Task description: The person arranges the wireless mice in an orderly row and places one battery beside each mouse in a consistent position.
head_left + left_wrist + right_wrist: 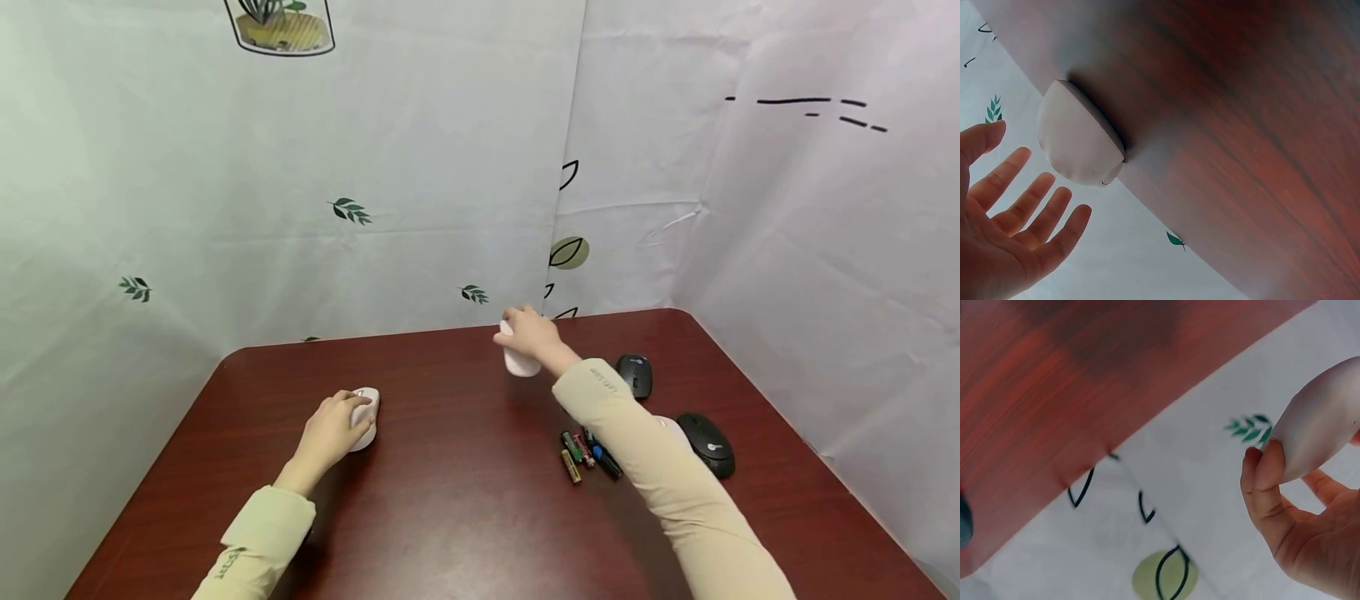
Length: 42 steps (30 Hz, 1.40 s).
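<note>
On the left of the table lies a white computer mouse [367,429], also filling the left wrist view as a white mouse [1079,134]. Beside and partly over it is my left hand [330,429]; in the left wrist view its fingers are spread and apart from the mouse. Near the table's back edge, my right hand [534,335] holds a second white mouse [521,363] off the surface. The right wrist view shows the fingers [1270,472] and thumb gripping this mouse [1325,419] by its sides; part runs out of frame.
Several batteries [572,467] lie on the dark red table [457,517] beside the right forearm. A black mouse [635,377] and another black mouse [707,444] are at the right. A white object [672,428] is partly hidden by the right sleeve. A white curtain [420,167] hangs behind.
</note>
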Each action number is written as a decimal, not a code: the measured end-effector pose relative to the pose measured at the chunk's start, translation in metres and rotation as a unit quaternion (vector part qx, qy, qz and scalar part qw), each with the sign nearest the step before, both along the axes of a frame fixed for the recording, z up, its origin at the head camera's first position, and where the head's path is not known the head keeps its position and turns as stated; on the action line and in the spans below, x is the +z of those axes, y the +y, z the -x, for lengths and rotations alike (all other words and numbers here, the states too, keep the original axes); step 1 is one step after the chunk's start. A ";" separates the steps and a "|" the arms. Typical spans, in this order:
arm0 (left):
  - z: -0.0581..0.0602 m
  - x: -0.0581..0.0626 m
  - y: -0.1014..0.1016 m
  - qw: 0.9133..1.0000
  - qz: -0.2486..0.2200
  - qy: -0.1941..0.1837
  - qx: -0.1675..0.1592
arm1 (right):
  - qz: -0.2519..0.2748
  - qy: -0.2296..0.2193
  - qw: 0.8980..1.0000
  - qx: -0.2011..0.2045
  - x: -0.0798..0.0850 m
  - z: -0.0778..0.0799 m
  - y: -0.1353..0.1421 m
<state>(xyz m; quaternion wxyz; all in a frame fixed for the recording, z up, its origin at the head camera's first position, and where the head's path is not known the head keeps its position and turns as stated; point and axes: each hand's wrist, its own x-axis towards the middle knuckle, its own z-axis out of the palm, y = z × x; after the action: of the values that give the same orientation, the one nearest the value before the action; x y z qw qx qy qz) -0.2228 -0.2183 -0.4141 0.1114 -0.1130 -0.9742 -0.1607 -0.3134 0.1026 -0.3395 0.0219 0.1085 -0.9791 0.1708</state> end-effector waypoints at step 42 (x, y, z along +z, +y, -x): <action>0.003 0.008 0.006 1.000 0.004 -0.005 0.003 | -0.022 -0.095 0.995 0.018 -0.079 -0.016 -0.129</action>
<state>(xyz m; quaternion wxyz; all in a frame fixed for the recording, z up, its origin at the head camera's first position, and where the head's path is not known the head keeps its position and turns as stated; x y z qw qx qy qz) -0.2261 -0.2128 -0.4057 0.1067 -0.1098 -0.9757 -0.1568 -0.2969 -0.0262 -0.4186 -0.0763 0.1096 -0.9782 0.1588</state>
